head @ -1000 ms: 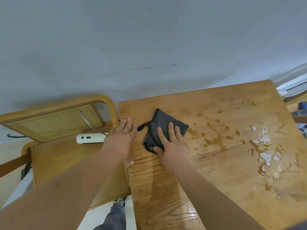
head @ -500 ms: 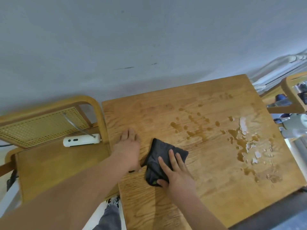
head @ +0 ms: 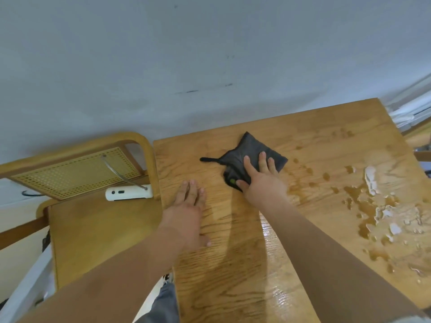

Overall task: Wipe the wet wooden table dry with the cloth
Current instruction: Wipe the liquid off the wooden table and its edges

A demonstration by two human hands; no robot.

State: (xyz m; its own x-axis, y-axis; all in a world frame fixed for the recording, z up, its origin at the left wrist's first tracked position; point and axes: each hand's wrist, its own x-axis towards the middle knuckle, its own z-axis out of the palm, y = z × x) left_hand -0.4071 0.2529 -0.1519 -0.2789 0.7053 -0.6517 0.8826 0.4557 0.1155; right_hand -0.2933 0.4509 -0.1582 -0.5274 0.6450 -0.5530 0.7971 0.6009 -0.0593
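Bare left hand (head: 190, 206) and bare right hand (head: 261, 183); nails short and pale where visible. Left forearm (head: 121, 271) and right forearm (head: 326, 257) uncovered from wrist to frame edge, widened in the foreground by the wide-angle lens. At the lower edge, a trouser leg (head: 163, 304) in grey-blue cloth, softly creased. Just above it, part of a shoe (head: 168, 278), pale with dark markings, too small for detail. In the lower right corner, a blurred grey strip (head: 417, 319), possibly a sleeve hem.
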